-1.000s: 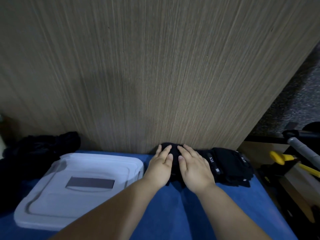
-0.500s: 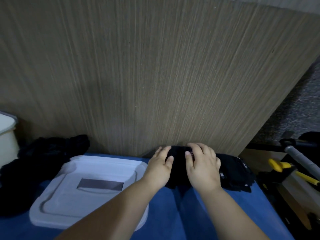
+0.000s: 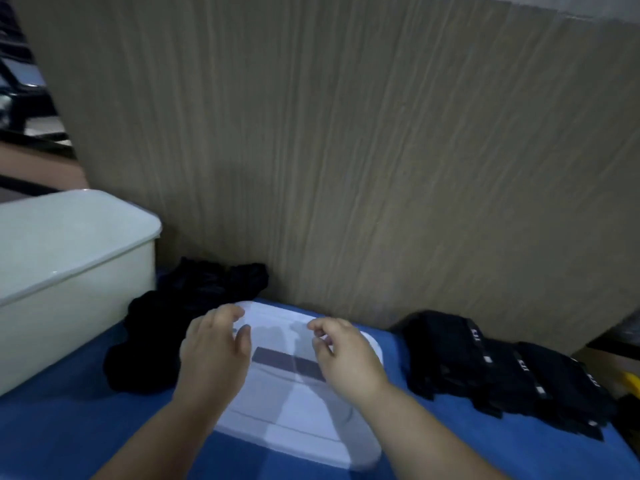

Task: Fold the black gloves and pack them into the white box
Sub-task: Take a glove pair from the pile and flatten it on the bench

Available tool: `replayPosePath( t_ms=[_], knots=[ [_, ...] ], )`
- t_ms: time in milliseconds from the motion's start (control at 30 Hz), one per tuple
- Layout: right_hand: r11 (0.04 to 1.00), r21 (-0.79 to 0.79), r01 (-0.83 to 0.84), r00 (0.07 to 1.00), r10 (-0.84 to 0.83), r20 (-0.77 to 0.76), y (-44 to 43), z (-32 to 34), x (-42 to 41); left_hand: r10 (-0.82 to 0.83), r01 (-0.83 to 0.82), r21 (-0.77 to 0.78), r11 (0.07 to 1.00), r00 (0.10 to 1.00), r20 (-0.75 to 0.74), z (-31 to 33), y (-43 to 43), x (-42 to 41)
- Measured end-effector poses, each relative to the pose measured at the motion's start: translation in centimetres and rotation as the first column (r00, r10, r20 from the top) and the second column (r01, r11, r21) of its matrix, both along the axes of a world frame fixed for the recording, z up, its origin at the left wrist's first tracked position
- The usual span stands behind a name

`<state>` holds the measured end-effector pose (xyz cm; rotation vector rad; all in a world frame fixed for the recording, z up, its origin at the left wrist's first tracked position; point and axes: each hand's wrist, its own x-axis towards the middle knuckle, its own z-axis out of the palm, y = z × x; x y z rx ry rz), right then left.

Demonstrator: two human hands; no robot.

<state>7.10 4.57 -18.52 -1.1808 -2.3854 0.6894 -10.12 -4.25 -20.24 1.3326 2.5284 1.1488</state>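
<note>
Now: wood panel [image 3: 346, 150] behind. White box [image 3: 69, 271] far left on blue cloth [image 3: 52, 427]; white lid [image 3: 304, 410] flat at centre. Loose black gloves [image 3: 166, 327] heaped between box and lid; folded black gloves [image 3: 485, 365] in a row at right. My left hand [image 3: 211, 355] and right hand [image 3: 346, 355] are over the lid, fingers loosely curled, holding nothing.

Wood-grain wall panel [image 3: 346, 150], blue tabletop [image 3: 69, 427]

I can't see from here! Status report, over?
Left hand, right hand empty, over lid. Folded gloves right, loose pile left. White box far left.
</note>
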Motion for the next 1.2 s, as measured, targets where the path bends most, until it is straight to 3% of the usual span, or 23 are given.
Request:
replayPosePath(
  t_ms=[233,400,500,700,933,1100,1200],
  knots=[
    [0.97,-0.234,-0.065,0.998,0.061,-0.025,-0.4,-0.7,-8.8,0.128,-0.127,0.051,0.991,0.992,-0.012,0.7,-2.0,-4.5],
    [0.955,-0.284,-0.081,0.99,0.045,-0.131,-1.1,-0.4,-13.5,0.118,-0.116,-0.056,0.992,0.993,0.019,0.4,-2.4,-6.4],
    [0.934,-0.343,-0.095,0.986,0.042,-0.159,-1.3,-0.6,-15.2,0.049,-0.041,-0.077,0.996,0.993,0.107,-0.1,-2.3,-7.2],
    [0.883,-0.456,-0.112,0.97,-0.003,-0.244,-1.7,-0.7,-16.4,-0.059,0.035,0.063,0.997,0.901,0.431,-0.3,-1.9,-8.1],
    [0.85,-0.51,-0.132,0.9,-0.113,-0.422,-2.5,0.2,-14.8,-0.09,0.026,0.154,0.988,0.901,0.424,1.0,-2.2,-7.3],
    [0.812,-0.551,-0.191,0.838,-0.158,-0.523,-2.8,1.4,-11.8,-0.195,0.07,0.239,0.968,0.81,0.553,2.4,-2.3,-5.8],
    [0.799,-0.553,-0.236,0.791,-0.173,-0.587,-3.0,1.8,-8.4,-0.305,0.129,0.296,0.946,0.655,0.691,3.0,-2.4,-3.8]
  ],
)
